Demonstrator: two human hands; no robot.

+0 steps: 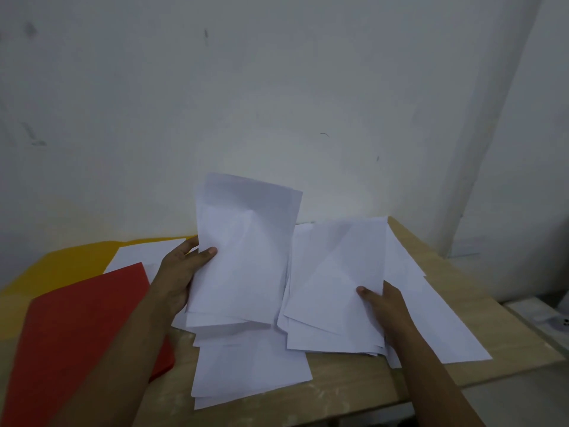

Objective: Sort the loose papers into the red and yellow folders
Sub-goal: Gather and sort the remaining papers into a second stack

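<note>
My left hand (180, 272) grips a stack of white papers (243, 254) by its left edge and holds it raised and tilted above the table. My right hand (383, 309) holds a second bundle of white papers (335, 282) at its lower right, thumb on top. More loose white sheets (246, 371) lie flat on the table beneath both bundles. The red folder (77, 334) lies at the left under my left forearm. The yellow folder (61, 266) lies behind it, with a white sheet (144, 254) resting on it.
The wooden table (354, 392) stands against a white wall (277, 103). Its right edge runs diagonally near a long white sheet (446, 322). A pale floor or ledge (542, 318) shows beyond the table's right side.
</note>
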